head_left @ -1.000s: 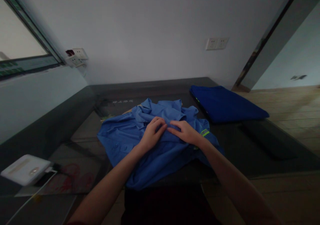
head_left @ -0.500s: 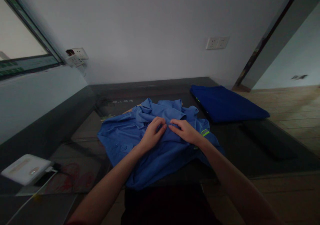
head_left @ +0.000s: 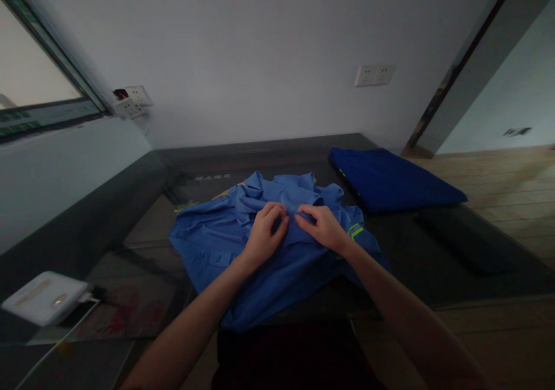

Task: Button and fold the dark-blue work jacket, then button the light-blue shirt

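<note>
Leftmost: white flat rectangular device [head_left: 43,297] with cable, near the worktop's edge. Centre: crumpled light-blue cloth shirt [head_left: 208,242], lying on dark glossy worktop [head_left: 433,251], reaching its near edge. Left hand [head_left: 263,235], fingers curled narrow, pinching shirt fabric at its middle. Right hand [head_left: 323,228], just beside, fingers pinched on the same fold. Right: folded dark-blue fabric garment [head_left: 390,182], apart from the shirt.

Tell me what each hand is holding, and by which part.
The left hand and the right hand both pinch the crumpled light-blue work shirt at a fold in its middle; which seam or edge cannot be told.
</note>
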`<state>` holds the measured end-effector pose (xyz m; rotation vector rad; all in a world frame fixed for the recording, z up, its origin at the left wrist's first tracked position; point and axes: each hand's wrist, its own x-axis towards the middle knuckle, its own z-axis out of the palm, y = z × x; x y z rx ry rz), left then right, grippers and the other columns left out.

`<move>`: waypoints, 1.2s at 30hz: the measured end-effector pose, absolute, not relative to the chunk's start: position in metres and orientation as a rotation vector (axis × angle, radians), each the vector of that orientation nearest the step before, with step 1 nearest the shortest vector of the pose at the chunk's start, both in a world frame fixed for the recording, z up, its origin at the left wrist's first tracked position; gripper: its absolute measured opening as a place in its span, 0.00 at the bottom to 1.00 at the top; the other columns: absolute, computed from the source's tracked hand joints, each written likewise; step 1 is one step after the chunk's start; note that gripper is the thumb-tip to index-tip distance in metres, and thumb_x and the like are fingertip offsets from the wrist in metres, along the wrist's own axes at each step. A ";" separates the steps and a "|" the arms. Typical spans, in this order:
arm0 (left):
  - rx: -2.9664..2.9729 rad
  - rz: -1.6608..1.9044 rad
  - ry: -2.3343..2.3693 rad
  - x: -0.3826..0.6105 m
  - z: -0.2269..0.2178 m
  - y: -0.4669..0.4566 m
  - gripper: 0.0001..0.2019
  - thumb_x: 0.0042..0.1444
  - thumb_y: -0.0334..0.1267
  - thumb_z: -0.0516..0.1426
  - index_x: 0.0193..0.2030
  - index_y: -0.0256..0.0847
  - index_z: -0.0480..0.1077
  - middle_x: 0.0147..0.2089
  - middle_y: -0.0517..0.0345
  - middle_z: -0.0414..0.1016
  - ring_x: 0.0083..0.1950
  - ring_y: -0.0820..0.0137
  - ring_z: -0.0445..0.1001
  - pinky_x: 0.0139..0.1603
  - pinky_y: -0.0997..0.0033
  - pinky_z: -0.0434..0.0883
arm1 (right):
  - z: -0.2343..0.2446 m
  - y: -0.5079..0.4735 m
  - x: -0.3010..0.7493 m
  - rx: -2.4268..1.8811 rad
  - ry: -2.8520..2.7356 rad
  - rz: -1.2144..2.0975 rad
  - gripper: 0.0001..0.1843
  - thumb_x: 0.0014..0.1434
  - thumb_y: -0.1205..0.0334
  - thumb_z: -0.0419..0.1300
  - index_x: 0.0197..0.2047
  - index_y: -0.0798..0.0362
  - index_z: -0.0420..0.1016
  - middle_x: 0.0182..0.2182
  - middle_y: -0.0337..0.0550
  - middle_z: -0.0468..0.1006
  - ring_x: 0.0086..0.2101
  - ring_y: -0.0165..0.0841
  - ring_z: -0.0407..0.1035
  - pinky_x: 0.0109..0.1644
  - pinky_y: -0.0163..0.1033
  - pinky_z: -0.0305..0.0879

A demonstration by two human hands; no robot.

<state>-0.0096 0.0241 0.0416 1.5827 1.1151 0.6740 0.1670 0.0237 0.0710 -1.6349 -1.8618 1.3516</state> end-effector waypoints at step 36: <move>1.186 0.654 1.019 -0.010 0.035 0.022 0.10 0.56 0.36 0.58 0.45 0.40 0.70 0.45 0.54 0.75 0.49 0.66 0.72 0.53 0.66 0.67 | 0.070 0.020 0.164 -1.579 -1.880 1.314 0.13 0.62 0.60 0.50 0.27 0.54 0.65 0.21 0.35 0.65 0.24 0.28 0.61 0.29 0.34 0.51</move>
